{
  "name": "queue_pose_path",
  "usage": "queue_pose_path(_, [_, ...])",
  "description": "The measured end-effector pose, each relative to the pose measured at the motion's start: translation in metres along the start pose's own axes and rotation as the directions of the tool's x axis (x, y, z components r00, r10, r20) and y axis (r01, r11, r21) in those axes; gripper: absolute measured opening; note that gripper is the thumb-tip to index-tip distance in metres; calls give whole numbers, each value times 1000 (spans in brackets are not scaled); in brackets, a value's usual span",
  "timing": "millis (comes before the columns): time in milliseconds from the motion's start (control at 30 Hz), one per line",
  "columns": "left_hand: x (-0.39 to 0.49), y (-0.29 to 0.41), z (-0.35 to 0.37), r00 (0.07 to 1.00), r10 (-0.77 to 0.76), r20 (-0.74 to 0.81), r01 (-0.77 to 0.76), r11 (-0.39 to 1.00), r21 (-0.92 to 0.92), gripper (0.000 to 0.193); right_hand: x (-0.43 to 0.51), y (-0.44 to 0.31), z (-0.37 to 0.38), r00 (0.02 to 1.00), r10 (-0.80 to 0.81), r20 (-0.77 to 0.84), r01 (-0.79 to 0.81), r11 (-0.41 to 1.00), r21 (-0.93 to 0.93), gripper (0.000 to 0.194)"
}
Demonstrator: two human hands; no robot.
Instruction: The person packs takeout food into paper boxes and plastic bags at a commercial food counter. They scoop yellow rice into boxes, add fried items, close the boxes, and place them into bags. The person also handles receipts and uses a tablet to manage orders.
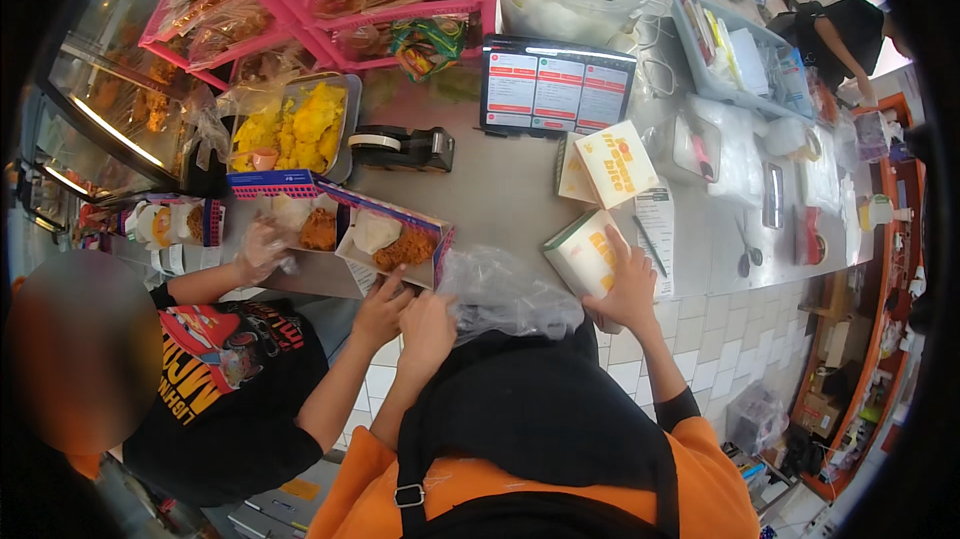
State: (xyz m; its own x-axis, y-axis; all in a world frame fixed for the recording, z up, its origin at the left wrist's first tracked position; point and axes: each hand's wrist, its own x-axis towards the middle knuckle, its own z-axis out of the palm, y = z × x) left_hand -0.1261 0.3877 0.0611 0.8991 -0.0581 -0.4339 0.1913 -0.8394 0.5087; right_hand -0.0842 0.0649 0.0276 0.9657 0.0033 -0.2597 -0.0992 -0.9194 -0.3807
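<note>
My right hand [626, 284] grips a white cardboard food box [585, 254] with yellow print near the counter's front edge. Just behind it, another such box [615, 164] rests on a similar one. At the mouth of a clear plastic bag [510, 299] my left hand [429, 329] has its fingers curled, apparently on the film. A co-worker's hand [382, 306] touches an open meal box [360, 257] of rice and fried chicken beside my left hand. The co-worker's other, gloved hand [262, 246] is at a second open box [281, 220].
Behind stand a tape dispenser [405, 149], a tray of yellow rice [349, 111], a tablet [555, 126] and pink baskets [315, 36]. Scissors [748, 246], a phone [772, 195] and a pen on paper slips [651, 246] lie to the right. Another person [847, 36] is at the far right.
</note>
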Motion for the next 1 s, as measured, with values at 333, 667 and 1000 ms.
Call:
queue_pose_path(333, [50,41,2,966,245,-82,-259,920,-293,87,-39,-44,-175,983,-184,-26,186,978,94,113])
queue_pose_path(667, [73,28,25,787,558,-263,-611,764,-208,94,4,-102,-97,894,-329,305,-186,347,919,72])
queue_pose_path(1000, [50,27,-17,869,402,288,-187,806,-562,83,22,-58,-21,835,-531,-142,550,800,241,116])
